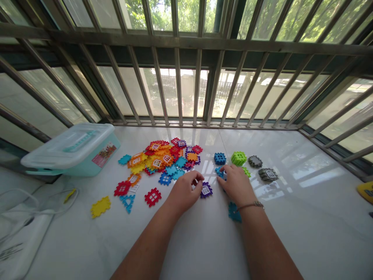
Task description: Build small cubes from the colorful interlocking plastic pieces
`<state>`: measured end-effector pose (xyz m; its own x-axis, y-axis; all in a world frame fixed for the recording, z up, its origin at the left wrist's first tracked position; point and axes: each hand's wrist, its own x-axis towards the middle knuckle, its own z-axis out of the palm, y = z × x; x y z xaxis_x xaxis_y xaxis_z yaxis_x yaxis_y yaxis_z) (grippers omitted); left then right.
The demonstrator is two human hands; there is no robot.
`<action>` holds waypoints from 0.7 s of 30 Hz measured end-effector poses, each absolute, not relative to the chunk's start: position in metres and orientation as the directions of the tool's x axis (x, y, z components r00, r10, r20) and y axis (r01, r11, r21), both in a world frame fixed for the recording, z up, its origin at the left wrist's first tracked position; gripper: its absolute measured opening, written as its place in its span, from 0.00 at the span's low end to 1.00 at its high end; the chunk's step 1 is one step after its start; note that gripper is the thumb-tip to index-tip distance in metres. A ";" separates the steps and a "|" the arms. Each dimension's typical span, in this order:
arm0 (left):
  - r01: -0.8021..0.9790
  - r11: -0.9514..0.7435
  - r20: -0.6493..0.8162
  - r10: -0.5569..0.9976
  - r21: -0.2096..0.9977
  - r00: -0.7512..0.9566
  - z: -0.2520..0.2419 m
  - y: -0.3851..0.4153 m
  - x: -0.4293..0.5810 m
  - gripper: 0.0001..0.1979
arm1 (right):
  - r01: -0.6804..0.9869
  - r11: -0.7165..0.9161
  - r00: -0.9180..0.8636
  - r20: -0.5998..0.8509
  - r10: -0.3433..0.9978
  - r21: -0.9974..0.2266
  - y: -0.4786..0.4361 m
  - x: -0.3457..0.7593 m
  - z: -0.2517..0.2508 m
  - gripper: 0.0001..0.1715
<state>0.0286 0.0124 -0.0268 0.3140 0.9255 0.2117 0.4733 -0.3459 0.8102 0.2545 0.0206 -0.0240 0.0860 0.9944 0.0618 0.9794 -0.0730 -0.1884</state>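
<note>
My right hand (235,183) pinches a small blue tile (219,172) between thumb and fingers at the surface; part of that tile is hidden by the fingers. My left hand (186,189) hovers with loosely curled fingers, a gap between thumb and fingertips and nothing seen in it. Just beside it lies a purple tile with a white window (206,190). Beyond my right hand stand a dark blue stack (220,158) and a bright green stack (238,158) of tiles. A lighter green tile (246,172) peeks out past my knuckles. Under my right wrist sits a teal tile (234,212).
Left of centre spreads a heap of mixed tiles (157,157). Red (153,197) and yellow tiles (100,206) lie nearer. Grey stacks (268,175) stand right. A lidded teal box (84,155) and a white power strip (35,237) are at left. Metal bars (180,42) close the back.
</note>
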 end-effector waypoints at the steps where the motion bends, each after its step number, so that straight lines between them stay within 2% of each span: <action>1: 0.474 -0.347 0.211 0.925 0.809 0.316 -0.027 0.012 0.029 0.06 | 0.979 -0.076 0.090 0.065 0.994 -0.190 0.021 0.254 -0.024 0.18; 4: 0.475 -0.352 0.214 0.923 0.807 0.320 -0.026 0.012 0.029 0.06 | 0.975 -0.100 0.119 0.083 0.989 -0.199 0.021 0.254 -0.024 0.22; 8: 0.476 -0.354 0.217 0.922 0.805 0.320 -0.026 0.012 0.029 0.06 | 0.975 -0.125 0.146 0.101 0.984 -0.185 0.021 0.251 -0.024 0.21; 14: 0.477 -0.351 0.214 0.923 0.806 0.319 -0.028 0.012 0.028 0.06 | 0.966 -0.193 0.204 0.049 0.978 -0.174 0.022 0.245 -0.024 0.24; 21: 0.482 -0.348 0.209 0.924 0.804 0.319 -0.028 0.012 0.029 0.06 | 0.970 -0.203 0.213 0.063 0.975 -0.132 0.021 0.241 -0.023 0.22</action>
<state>0.0285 0.0124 -0.0283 0.3193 0.9244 0.2086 0.4815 -0.3478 0.8045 0.2410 0.0210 -0.0234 0.2126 0.9751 0.0627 0.9702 -0.2031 -0.1318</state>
